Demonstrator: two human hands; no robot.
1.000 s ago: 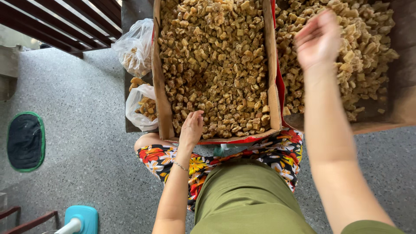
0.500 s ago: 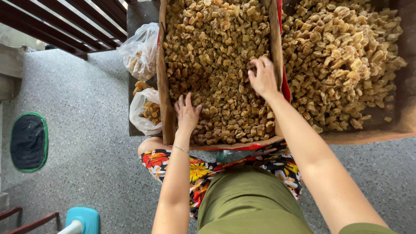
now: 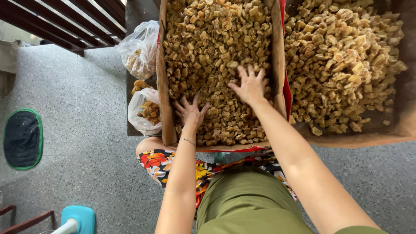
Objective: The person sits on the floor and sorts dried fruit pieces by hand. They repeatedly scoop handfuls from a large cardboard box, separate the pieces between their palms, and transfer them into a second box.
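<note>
Both hands lie flat, fingers spread and released, gripping nothing: the left hand and right hand press on golden chunks filling the near box. A second box sits right; two bags lie left. Beneath is speckled grey floor, with a green-rimmed mat.

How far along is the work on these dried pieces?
Looks done: the right tray is heaped with pieces, and two bags at left hold some. In hand: left hand and right hand lie spread, palms down, on the pieces in the box. Left: that box is full.
</note>
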